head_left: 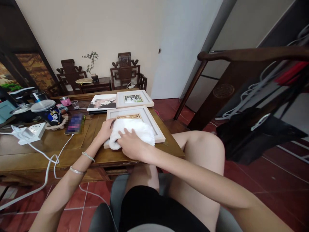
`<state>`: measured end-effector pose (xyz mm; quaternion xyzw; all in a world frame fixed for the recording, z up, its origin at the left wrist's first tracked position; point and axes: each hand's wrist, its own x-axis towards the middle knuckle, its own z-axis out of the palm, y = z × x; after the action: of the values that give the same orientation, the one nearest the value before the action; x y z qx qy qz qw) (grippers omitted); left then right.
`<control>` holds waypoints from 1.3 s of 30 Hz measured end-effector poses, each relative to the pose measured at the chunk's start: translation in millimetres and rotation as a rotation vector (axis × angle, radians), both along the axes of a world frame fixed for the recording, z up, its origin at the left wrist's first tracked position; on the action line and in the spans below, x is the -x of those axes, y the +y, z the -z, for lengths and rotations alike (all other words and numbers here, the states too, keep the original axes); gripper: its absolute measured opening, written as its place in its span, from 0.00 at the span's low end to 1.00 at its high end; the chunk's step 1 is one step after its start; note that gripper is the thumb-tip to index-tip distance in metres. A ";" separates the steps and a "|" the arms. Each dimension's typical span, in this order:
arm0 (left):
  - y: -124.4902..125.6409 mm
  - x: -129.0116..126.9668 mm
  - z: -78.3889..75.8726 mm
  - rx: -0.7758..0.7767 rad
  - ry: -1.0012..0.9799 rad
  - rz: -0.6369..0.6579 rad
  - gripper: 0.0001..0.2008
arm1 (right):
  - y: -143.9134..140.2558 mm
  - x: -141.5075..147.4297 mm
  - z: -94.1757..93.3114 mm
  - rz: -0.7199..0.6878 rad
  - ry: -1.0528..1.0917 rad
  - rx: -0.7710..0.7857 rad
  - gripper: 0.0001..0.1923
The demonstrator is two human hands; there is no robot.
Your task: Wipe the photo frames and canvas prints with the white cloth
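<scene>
On the bench, near edge: a white cloth [131, 132] lies over the lower part of a white picture frame [149, 120], both hands on it.
Surface: dark wooden bench [36, 151], low, panelled top — red tiled floor [265, 174] below.
Room: pale wall behind; two carved dark chairs [125, 72] against it, a small potted plant [91, 64] on the stand between them.
Left hand [105, 130]: palm down at the cloth's left edge, fingers bent onto the cloth and frame; two thin bracelets on the forearm. Whether it grips the cloth cannot be told.
Right hand [131, 145]: flat on top of the cloth, fingers together and spread over it, pressing down, not closed round it.
Frame contents: a gold-toned picture shows above the cloth.
Further frames: a second white frame [134, 98] just behind, touching or nearly touching the first; an unframed print [102, 102] lying to its left.
Left of bench: phone [74, 123] with a white cable [51, 158] trailing off the bench edge, white power strip [30, 132], lidded cup with straw [47, 111], small pink pot [65, 101], a glass [75, 104].
Foreground: the person's bare knees — seated on a grey chair.
Right side: dark wooden rail [241, 54] and black fabric with cords, clear of the hands.
</scene>
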<state>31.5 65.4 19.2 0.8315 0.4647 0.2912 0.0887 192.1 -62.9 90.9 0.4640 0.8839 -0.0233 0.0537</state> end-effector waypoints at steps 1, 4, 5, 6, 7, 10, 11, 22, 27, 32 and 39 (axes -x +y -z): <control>0.0 0.3 -0.5 -0.007 0.006 0.013 0.21 | 1.7 -1.8 3.6 -0.015 0.010 -0.026 0.24; 0.2 -1.0 -0.5 -0.032 0.026 0.010 0.20 | 2.5 -25.6 7.1 -0.014 0.018 -0.061 0.21; 0.2 -1.8 -0.2 -0.034 0.033 0.004 0.20 | 0.6 -37.5 5.6 0.013 0.002 -0.052 0.21; 0.2 -2.7 0.1 -0.032 0.038 0.002 0.20 | -2.2 -49.9 3.3 0.055 -0.024 -0.037 0.21; 0.1 -3.5 0.3 -0.026 0.039 0.004 0.19 | -5.8 -62.0 0.8 0.109 -0.056 -0.024 0.22; -0.6 -5.0 0.0 -0.010 0.044 0.019 0.18 | -16.0 -91.4 -2.8 0.265 -0.148 -0.053 0.22; -0.9 -5.1 -0.4 -0.009 0.052 0.024 0.18 | -17.2 -98.1 -1.6 0.298 -0.159 -0.082 0.21; 0.6 -3.8 0.7 0.004 0.026 0.018 0.20 | 90.4 -85.8 12.3 0.383 -0.014 -0.193 0.21; 3.3 -2.6 2.0 0.006 -0.011 0.013 0.21 | 137.4 -20.8 8.5 0.123 0.039 -0.338 0.20; 2.8 -1.8 1.3 0.014 0.013 0.027 0.24 | 165.2 11.0 24.5 0.028 0.018 -0.241 0.26; 4.9 -1.3 8.2 0.033 -0.009 0.004 0.31 | 166.4 -42.3 28.6 0.173 -0.029 -0.231 0.24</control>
<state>32.8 70.3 11.0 0.8297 0.4672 0.2869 0.1049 234.4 103.4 62.3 0.5420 0.8364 0.0806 0.0105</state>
